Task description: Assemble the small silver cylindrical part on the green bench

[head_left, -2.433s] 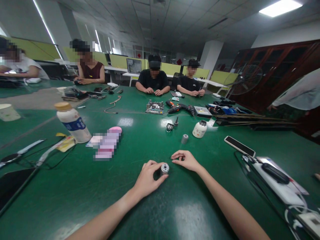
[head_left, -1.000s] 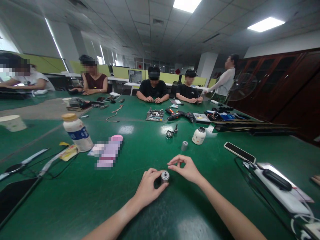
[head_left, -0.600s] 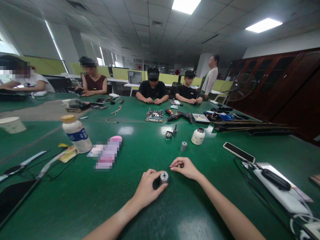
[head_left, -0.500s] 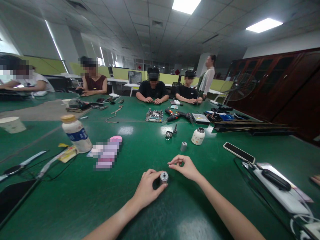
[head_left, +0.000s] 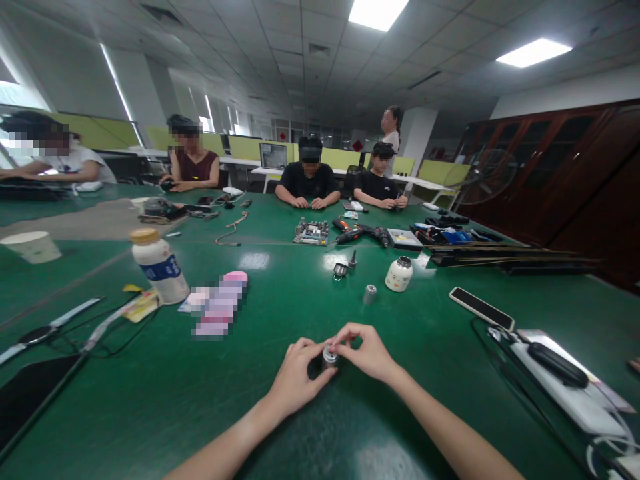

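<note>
Head view: right hand point(head_left: 367, 351) has come in, fingers together at top of metal cylinder point(head_left: 329, 362); cannot tell if they pinch anything. Left hand point(head_left: 294, 372): fingers clamped round cylinder, upright on tabletop point(head_left: 200, 390). Work now two-handed.

A single camera, worn on the person's head, looks forward and down from above and behind the left hand point(head_left: 296, 373) and the right hand point(head_left: 371, 352). Both lie fairly close to it, below the middle of its view, their forearms point(head_left: 225, 433) cut by the bottom edge. Past the hands it takes in the desk point(head_left: 295, 293) to its far side, then the seated co-workers point(head_left: 309, 183) well beyond, and, high above the hands, the ceiling point(head_left: 270, 80).
</note>
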`<state>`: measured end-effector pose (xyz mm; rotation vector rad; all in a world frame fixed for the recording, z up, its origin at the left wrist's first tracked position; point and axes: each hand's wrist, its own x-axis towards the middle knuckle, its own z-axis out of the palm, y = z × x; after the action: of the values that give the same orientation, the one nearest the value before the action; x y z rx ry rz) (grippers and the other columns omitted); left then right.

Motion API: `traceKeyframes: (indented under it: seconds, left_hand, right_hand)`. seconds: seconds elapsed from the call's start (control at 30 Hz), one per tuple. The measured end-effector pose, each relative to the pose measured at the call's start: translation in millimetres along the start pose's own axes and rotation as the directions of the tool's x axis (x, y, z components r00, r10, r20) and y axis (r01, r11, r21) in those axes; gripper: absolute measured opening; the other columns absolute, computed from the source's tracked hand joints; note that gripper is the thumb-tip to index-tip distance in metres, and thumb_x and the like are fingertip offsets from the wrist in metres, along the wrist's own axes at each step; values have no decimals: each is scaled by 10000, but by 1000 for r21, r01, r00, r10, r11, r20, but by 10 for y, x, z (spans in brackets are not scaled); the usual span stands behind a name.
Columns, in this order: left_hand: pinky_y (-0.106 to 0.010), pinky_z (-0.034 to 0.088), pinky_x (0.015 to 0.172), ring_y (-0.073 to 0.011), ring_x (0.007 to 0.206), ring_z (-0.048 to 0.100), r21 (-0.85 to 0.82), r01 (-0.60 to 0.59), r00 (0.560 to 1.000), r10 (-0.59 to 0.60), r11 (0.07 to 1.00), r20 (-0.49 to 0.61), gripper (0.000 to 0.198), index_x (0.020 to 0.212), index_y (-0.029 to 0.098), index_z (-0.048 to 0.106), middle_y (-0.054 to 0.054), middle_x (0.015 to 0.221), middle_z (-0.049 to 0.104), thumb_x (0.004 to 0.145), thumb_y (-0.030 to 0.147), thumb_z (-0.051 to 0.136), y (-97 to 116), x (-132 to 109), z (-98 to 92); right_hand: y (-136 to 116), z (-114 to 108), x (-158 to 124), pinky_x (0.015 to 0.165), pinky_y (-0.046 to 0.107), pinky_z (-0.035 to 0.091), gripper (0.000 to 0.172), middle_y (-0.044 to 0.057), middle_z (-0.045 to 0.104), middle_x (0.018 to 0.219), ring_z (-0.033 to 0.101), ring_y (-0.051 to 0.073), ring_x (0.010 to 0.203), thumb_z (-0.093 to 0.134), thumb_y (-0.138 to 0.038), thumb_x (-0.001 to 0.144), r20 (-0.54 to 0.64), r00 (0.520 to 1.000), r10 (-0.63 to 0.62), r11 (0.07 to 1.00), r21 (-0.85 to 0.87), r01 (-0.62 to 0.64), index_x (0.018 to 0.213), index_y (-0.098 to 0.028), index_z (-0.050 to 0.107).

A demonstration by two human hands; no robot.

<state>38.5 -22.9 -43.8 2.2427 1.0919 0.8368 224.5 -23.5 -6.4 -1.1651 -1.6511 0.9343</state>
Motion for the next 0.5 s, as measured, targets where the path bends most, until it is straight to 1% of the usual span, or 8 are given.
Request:
traceKeyframes:
  seconds: [0.17,0.27,0.4,0.5]
  left_hand:
    - [-387,453,836,-227,930,584,6,-2,1000,2,1000,-10,296,1104,284,676,-28,956,682,810,317,683,-1,-5,8]
    - [-385,450,839,-225,935,580,3,-7,1000,8,1000,-4,284,1100,285,674,-25,967,685,818,319,675,-6,-8,11]
    - [-389,442,841,-231,943,575,-3,3,1000,-3,1000,7,307,1119,282,669,-31,967,681,817,337,679,-11,-3,13]
    - [-393,438,843,-236,943,574,-8,11,1000,-11,1000,7,326,1131,276,667,-41,971,677,813,345,683,-11,3,12]
  right_hand:
    - [5,8,-15,579,253,455,71,27,722,729,562,125,580,735,-264,742,43,999,-14,999,-43,15,730,-194,729]
    - [35,13,-15,560,248,448,138,24,717,717,556,118,555,774,-314,712,55,998,-1,999,-50,3,736,-189,720]
    - [29,-2,-6,554,241,444,229,17,698,674,565,120,557,783,-367,702,14,1000,12,999,-38,-11,802,-178,699]
    - [-11,-26,-6,536,233,430,220,13,692,721,519,102,533,757,-330,728,-12,1000,-18,999,-52,17,866,-184,668]
